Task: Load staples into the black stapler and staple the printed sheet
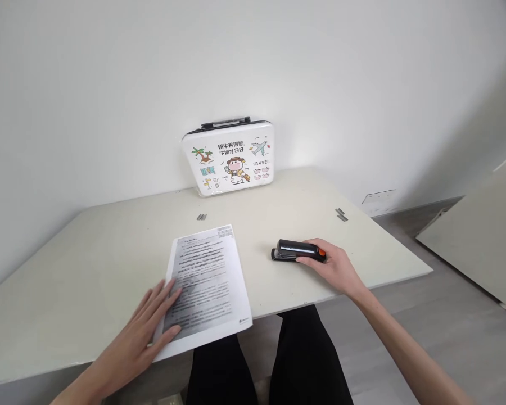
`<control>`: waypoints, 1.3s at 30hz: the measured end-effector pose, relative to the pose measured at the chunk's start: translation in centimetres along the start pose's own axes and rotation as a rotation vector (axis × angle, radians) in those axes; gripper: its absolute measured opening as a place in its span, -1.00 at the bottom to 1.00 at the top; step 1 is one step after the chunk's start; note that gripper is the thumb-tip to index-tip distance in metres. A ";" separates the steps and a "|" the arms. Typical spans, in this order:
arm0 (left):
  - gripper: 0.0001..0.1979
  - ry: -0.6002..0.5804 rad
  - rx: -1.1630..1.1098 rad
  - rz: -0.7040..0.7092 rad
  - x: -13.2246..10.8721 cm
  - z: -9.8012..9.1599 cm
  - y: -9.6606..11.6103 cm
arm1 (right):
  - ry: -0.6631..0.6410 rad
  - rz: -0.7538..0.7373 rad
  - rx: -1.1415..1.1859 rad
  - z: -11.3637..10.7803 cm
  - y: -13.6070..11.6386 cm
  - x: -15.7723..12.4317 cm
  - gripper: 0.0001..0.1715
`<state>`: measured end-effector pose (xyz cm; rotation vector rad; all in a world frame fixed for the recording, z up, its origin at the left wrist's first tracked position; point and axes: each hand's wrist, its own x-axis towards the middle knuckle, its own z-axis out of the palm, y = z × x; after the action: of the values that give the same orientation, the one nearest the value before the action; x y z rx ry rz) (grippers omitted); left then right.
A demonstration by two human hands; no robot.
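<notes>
We rest our left hand (152, 318), fingers loosely spread, on a white printed paper sheet (206, 281) slightly overhanging the pale cream worktop's (101, 264) near edge. To its right, our right hand (335, 267) grips a long black stapler with an orange patch (297, 248). Beyond, a white rounded-rectangular case with cartoon prints (231, 160) leans against the wall.

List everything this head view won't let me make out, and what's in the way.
All in the head view:
- Small print on the paper: too small and blurred to read.
- Part of the paper's left edge: covered by the left hand.
- Rear underside of the stapler: covered by the right hand.
- Staples inside the stapler, if any: hidden by its casing.
- Back of the case: hidden by its front.
</notes>
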<state>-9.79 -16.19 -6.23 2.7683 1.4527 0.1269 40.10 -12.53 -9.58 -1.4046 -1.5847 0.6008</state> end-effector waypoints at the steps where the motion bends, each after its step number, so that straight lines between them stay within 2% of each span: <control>1: -0.24 -0.013 -0.008 0.023 1.3 0.3 1.0 | 0.049 -0.016 -0.003 0.1 0.1 0.0 -0.57; 7: -0.29 0.004 -0.091 0.044 11.6 2.2 8.3 | 0.242 -0.047 -0.031 0.1 0.5 -0.1 -0.57; 11: -0.24 -0.061 -0.142 0.039 18.7 3.5 12.8 | 0.348 -0.077 -0.056 0.0 0.3 -0.1 -0.61; 13: -0.22 -0.056 -0.162 0.031 21.6 4.1 14.7 | 0.372 -0.089 -0.062 -0.1 0.3 0.0 -0.62; 17: -0.23 -0.015 -0.182 0.033 25.7 5.1 17.6 | 0.366 -0.113 -0.067 -0.1 0.5 0.2 -0.60; 21: -0.23 -0.008 -0.201 0.045 27.8 5.7 19.3 | 0.364 -0.129 -0.093 -0.2 0.3 0.3 -0.60; 26: -0.24 0.042 -0.275 0.056 28.6 6.1 19.7 | 0.401 -0.090 -0.093 -0.2 0.0 0.2 -0.58; 30: -0.34 0.089 -0.336 0.139 27.1 5.9 17.2 | 0.420 -0.057 -0.080 0.0 0.0 0.3 -0.53; 34: -0.35 0.075 -0.277 0.105 23.1 4.7 12.1 | 0.353 -0.037 -0.043 0.0 0.2 0.4 -0.51; 39: -0.39 0.094 -0.220 0.018 15.6 3.2 5.9 | 0.183 -0.023 -0.010 0.5 -0.4 0.7 -0.52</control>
<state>4.13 -6.63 -8.08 2.6295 1.3417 0.3971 39.52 -11.84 -9.31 -1.4055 -1.4576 0.4385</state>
